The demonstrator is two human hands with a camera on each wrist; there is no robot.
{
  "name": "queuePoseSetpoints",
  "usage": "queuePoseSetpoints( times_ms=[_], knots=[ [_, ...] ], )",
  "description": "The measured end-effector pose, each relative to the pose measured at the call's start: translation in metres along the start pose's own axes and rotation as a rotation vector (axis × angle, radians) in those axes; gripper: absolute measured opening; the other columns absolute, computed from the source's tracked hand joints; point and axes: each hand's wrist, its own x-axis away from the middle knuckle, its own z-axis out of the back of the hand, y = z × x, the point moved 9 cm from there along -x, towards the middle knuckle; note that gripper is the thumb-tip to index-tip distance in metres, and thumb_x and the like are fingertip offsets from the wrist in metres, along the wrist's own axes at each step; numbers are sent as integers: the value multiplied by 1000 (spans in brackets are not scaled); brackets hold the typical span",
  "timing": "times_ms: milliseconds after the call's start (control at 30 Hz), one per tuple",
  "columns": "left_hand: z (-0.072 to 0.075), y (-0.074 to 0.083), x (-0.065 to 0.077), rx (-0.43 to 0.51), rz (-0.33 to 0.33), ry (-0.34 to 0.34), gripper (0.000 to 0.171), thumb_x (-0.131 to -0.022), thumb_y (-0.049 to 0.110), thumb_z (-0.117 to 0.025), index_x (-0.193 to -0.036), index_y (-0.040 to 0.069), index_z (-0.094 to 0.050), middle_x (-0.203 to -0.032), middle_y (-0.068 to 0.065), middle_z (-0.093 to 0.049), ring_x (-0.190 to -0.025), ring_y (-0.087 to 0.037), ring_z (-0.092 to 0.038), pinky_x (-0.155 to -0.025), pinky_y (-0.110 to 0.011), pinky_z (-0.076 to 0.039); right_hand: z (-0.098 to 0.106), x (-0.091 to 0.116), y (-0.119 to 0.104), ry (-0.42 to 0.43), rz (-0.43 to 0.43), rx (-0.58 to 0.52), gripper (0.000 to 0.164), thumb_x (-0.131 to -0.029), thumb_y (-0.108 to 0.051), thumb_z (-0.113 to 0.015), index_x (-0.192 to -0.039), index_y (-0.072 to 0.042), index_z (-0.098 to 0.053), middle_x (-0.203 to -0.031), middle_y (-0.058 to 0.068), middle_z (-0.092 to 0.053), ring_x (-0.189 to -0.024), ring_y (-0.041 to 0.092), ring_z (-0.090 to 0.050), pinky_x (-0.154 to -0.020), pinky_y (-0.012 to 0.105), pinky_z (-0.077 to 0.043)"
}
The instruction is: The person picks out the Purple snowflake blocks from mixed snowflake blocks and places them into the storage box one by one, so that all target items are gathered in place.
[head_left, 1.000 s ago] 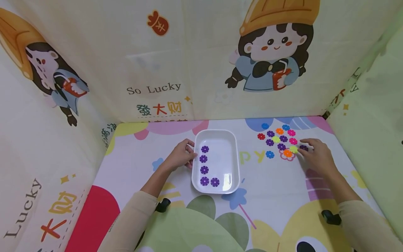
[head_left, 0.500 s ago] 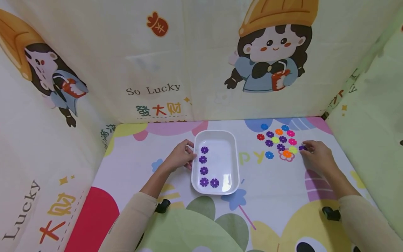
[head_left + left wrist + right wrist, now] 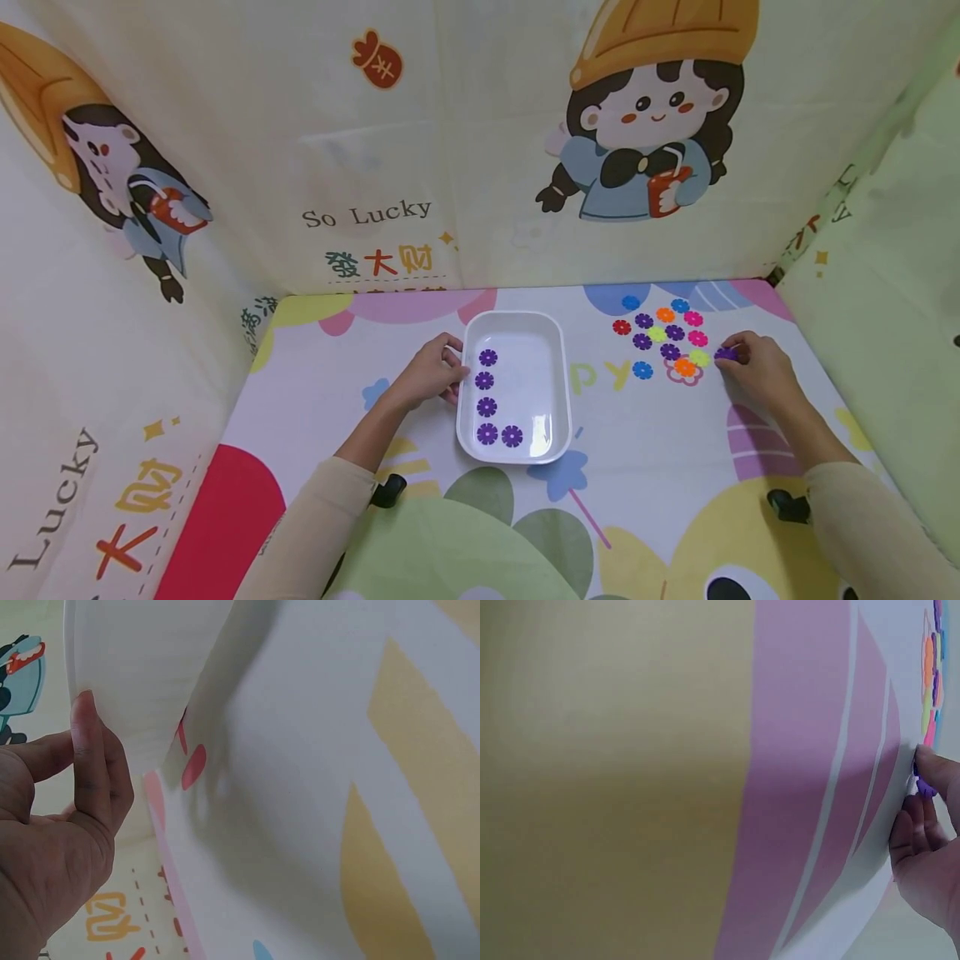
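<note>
A white rectangular tray (image 3: 553, 358) lies mid-table, with several purple notched plastic discs in it: a column along its left side and one disc (image 3: 512, 436) beside the lowest. My left hand (image 3: 433, 369) holds the tray's left rim; in the left wrist view the fingers (image 3: 91, 757) are at its edge. On the right, my right hand (image 3: 761, 368) pinches another purple notched disc (image 3: 725, 354) between thumb and fingers, partly covering it. The right wrist view also shows this disc (image 3: 925, 787) between the fingertips.
Left of my right hand lie several loose notched discs, among them a red one (image 3: 622, 327), a blue one (image 3: 642, 370), an orange one (image 3: 685, 367) and a pink one (image 3: 697, 338). Printed cloth walls (image 3: 480, 167) stand behind the table and at both sides.
My right fingers have closed on the purple disc at the right edge of the pile, and it now shows tilted between them. The left hand and tray have stayed in place.
</note>
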Motion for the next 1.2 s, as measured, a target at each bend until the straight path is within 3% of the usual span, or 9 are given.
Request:
queuePoseSetpoints(
  times_ms=[233,500,733,800,867,1000,1200],
  knots=[
    [0,-2,-2,3,3,0,39,-99,10,-68,-133,8,-49,-101,-15,-60,-64,-23,-67,-58,-37,-66,1,5,1,5,-17,-15,41,-103,-22,-65,-131,2,-49,-123,30,-54,-110,46,-49,-101,67,-51],
    [1,3,0,1,-4,5,39,-99,8,-67,-133,7,-49,-101,-15,-60,-65,-22,-67,-58,-37,-66,7,9,-9,38,74,-12,33,-106,-22,-59,-129,2,-56,-124,30,-60,-113,47,-54,-101,68,-50],
    [1,4,1,-12,3,3,40,-99,10,-68,-134,8,-49,-102,-15,-60,-65,-23,-67,-59,-37,-66,7,8,-11,49,70,-16,36,-107,-24,-57,-133,1,-55,-127,29,-59,-116,47,-54,-101,66,-52],
    [1,4,2,-12,3,3,40,-99,10,-68,-134,8,-49,-102,-15,-60,-64,-22,-67,-59,-37,-66,7,9,-13,51,68,-22,37,-106,-25,-58,-133,0,-56,-128,28,-60,-116,45,-55,-98,61,-56],
    [1,4,2,-11,1,3,39,-99,9,-68,-133,8,-49,-101,-15,-60,-64,-22,-67,-59,-37,-66,7,9,-18,52,78,-27,37,-106,-25,-59,-133,-1,-57,-127,27,-61,-115,44,-56,-89,45,-61],
    [1,4,2,0,-2,5,39,-99,8,-67,-133,7,-49,-101,-15,-60,-63,-22,-67,-58,-37,-66,9,12,-30,57,118,-30,34,-105,-24,-61,-131,-2,-59,-124,26,-64,-110,41,-59,-75,15,-51],
    [0,4,3,10,-5,4,39,-99,7,-67,-133,6,-49,-100,-15,-59,-63,-21,-66,-58,-37,-66,7,19,-53,51,166,-40,33,-104,-22,-63,-130,-2,-60,-122,26,-65,-108,40,-60,-68,0,-42]
  ],
)
